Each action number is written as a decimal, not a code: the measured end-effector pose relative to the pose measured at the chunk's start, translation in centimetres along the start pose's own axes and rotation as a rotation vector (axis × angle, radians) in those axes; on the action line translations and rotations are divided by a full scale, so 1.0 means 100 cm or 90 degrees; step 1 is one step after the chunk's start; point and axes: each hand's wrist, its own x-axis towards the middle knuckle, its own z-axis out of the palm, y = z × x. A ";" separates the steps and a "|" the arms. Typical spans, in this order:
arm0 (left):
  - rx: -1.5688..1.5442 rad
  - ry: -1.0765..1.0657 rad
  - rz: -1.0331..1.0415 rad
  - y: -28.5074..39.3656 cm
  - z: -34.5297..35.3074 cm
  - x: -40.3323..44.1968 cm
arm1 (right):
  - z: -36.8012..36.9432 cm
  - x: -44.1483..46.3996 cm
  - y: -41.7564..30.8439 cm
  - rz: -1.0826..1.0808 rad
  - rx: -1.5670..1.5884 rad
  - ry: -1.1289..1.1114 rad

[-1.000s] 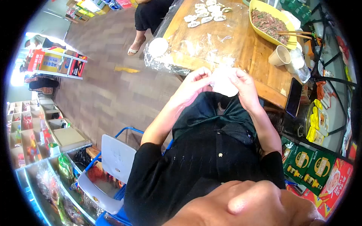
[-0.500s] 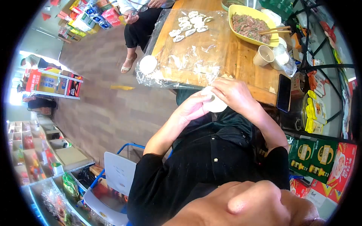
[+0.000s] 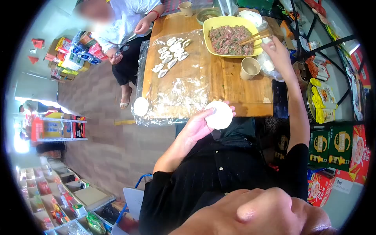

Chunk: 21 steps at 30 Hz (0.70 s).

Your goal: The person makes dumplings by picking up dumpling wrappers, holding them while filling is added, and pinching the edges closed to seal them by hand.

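A round white dumpling wrapper (image 3: 219, 115) lies across the fingers of my left hand (image 3: 197, 124), thumb on its edge, just off the table's near edge. My right hand (image 3: 277, 55) is stretched out to the rim of the yellow bowl (image 3: 231, 54), close to the ends of the wooden chopsticks (image 3: 253, 37). Its thumb and fingers look apart, and I see no firm hold on the sticks. Minced meat filling (image 3: 231, 38) with green bits fills the bowl, the chopsticks' tips resting in it. Several folded dumplings (image 3: 172, 53) sit on the plastic sheet (image 3: 184, 94).
Another white round (image 3: 141, 106) lies at the sheet's left corner. A paper cup (image 3: 250, 68) stands before the bowl, near a plastic bag (image 3: 268, 66) and a dark phone (image 3: 280, 100). Across the table's left side sits another person (image 3: 129, 23). Shelves (image 3: 329, 98) flank the right.
My right hand has left the wrapper and moved forward and right to the chopsticks. The wrapper stays in my left hand, now flat. The view has tilted up, showing more of the other person.
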 end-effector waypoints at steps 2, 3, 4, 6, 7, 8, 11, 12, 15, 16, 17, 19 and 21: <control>-0.014 0.011 -0.021 0.003 0.001 0.011 | 0.007 0.026 0.005 0.085 0.114 -0.047; -0.016 0.011 -0.026 0.003 0.000 0.016 | 0.015 0.038 0.011 0.090 0.112 -0.046; -0.015 0.019 -0.031 0.004 -0.001 0.021 | 0.028 0.047 0.018 0.064 0.203 -0.066; -0.011 0.026 -0.038 0.004 -0.004 0.028 | 0.038 0.058 0.023 0.048 0.304 -0.160; -0.013 0.029 -0.040 0.004 -0.006 0.031 | 0.043 0.063 0.026 0.051 0.304 -0.162; -0.013 0.030 -0.045 0.004 -0.009 0.034 | 0.049 0.069 0.031 0.074 0.310 -0.201; -0.019 0.038 -0.059 0.003 -0.013 0.041 | 0.039 0.068 0.017 0.082 0.302 -0.247; -0.020 0.042 -0.063 0.004 -0.014 0.043 | 0.027 0.065 0.006 0.061 0.289 -0.253; -0.014 0.051 -0.069 0.007 -0.016 0.045 | 0.002 0.054 -0.009 -0.063 0.265 -0.137; -0.017 0.055 -0.070 0.007 -0.016 0.045 | -0.003 0.049 -0.016 -0.059 0.266 -0.140; -0.027 0.054 -0.074 0.008 -0.016 0.046 | -0.005 0.043 -0.024 -0.111 0.248 -0.120; -0.038 0.054 -0.079 0.008 -0.017 0.047 | 0.000 0.036 -0.032 -0.161 0.229 -0.099; -0.042 0.052 -0.085 0.008 -0.018 0.047 | 0.011 0.032 -0.037 -0.117 0.315 -0.186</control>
